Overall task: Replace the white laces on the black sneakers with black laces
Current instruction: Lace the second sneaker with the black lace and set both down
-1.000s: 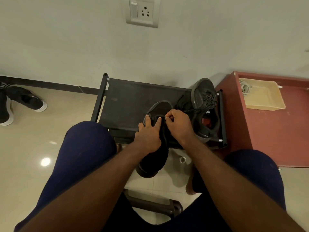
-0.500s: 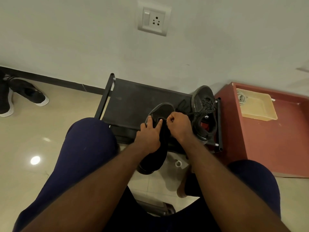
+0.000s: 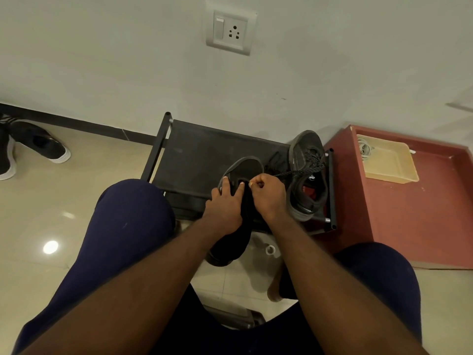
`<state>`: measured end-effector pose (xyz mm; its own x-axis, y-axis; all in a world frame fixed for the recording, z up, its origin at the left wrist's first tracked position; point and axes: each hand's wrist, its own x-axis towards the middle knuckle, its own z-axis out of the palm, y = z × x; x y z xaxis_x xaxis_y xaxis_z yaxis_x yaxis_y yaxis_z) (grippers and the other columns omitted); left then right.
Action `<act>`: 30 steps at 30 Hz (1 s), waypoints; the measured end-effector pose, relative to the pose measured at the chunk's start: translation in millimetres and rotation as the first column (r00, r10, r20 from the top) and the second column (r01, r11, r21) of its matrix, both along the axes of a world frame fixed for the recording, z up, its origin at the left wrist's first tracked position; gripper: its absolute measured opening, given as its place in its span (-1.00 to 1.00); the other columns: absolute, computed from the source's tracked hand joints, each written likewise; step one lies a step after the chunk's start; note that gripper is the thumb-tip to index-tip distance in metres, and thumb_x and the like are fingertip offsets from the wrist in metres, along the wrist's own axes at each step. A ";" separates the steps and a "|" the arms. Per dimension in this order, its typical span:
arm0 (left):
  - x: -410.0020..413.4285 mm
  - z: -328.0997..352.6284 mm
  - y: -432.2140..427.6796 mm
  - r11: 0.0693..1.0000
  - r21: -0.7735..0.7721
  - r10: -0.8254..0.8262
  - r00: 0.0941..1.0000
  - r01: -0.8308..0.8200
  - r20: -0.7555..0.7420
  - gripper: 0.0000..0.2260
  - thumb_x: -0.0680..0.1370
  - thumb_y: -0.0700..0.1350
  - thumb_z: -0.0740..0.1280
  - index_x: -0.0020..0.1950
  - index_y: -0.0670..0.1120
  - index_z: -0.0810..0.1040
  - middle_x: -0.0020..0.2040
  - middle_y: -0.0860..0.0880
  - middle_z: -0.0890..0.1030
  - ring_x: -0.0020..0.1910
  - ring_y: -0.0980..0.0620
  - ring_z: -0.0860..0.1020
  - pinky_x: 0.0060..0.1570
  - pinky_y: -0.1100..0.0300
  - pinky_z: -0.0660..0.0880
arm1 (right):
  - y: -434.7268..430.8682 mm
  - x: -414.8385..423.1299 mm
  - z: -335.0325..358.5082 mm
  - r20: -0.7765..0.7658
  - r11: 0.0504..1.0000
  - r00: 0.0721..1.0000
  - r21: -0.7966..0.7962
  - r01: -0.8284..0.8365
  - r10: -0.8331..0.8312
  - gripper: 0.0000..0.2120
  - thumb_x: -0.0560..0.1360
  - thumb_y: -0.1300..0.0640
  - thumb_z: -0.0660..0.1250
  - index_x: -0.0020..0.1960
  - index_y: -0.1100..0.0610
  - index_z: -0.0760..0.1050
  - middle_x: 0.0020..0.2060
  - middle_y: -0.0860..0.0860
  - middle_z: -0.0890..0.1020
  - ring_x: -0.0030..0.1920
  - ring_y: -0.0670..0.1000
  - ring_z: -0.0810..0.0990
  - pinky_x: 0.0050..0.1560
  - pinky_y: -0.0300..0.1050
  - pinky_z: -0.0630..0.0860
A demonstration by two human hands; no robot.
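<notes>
A black sneaker lies toe-away on the front edge of a low black rack, its heel hanging over the floor. My left hand rests on top of it with fingers spread, holding it down. My right hand pinches a black lace right at the sneaker's eyelets; the lace runs taut to the right. A second dark sneaker with black laces lies on the rack's right end. White laces sit coiled in a beige tray.
The beige tray rests on a red low platform at the right. Another pair of black shoes with white soles lies on the tiled floor at far left. A small white ring lies on the floor under the rack. My knees flank the rack.
The camera tilted up a little, so the scene sits lower in view. My right hand has drawn the black lace slightly; the left hand stays on the sneaker.
</notes>
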<state>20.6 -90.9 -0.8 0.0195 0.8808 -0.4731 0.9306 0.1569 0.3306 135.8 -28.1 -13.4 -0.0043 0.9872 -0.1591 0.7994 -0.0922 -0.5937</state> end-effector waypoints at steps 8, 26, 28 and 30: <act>-0.5 -1.7 0.2 1.000 0.003 0.004 1.000 -0.004 0.013 -0.24 0.57 -0.09 0.28 0.62 0.04 -0.13 0.59 -0.22 -0.18 0.46 -0.31 0.11 0.35 -0.20 0.32 | 11.1 0.9 6.8 0.260 0.968 0.933 -0.029 -0.250 0.249 -0.83 0.59 0.15 0.24 -0.06 0.10 0.60 -0.09 0.07 0.65 -0.07 0.11 0.62 0.00 0.07 0.58; 2.4 -4.4 0.7 1.000 0.005 0.022 1.000 -0.022 0.014 -0.26 0.58 -0.07 0.27 0.62 0.06 -0.13 0.59 -0.22 -0.19 0.46 -0.30 0.11 0.36 -0.20 0.31 | 4.2 -2.9 12.2 0.200 0.984 0.964 -0.005 -0.176 0.173 -0.83 0.59 0.14 0.26 -0.07 0.13 0.62 -0.08 0.07 0.66 -0.06 0.12 0.63 0.00 0.07 0.58; 2.4 -5.9 0.7 0.999 0.007 0.033 0.999 -0.033 0.030 -0.27 0.58 -0.07 0.26 0.62 0.07 -0.12 0.59 -0.21 -0.19 0.46 -0.30 0.10 0.36 -0.21 0.30 | 3.7 -4.1 14.5 0.279 0.972 0.933 0.001 -0.235 0.225 -0.81 0.60 0.14 0.22 -0.02 0.14 0.60 -0.05 0.08 0.62 -0.06 0.13 0.61 -0.05 0.06 0.58; 1.2 -6.3 1.2 0.999 0.002 0.042 0.998 -0.042 0.050 -0.28 0.58 -0.08 0.25 0.61 0.07 -0.12 0.59 -0.20 -0.18 0.46 -0.32 0.09 0.36 -0.21 0.28 | 3.7 -5.6 15.2 0.310 0.970 0.923 0.008 -0.244 0.229 -0.81 0.61 0.15 0.21 0.00 0.13 0.59 -0.04 0.08 0.61 -0.07 0.13 0.60 -0.08 0.03 0.56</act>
<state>21.9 -89.8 -7.1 0.0061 0.8829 -0.4696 0.9055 0.1944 0.3772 130.2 -24.4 1.8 -0.1970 0.9697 -0.1446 0.9374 0.1430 -0.3175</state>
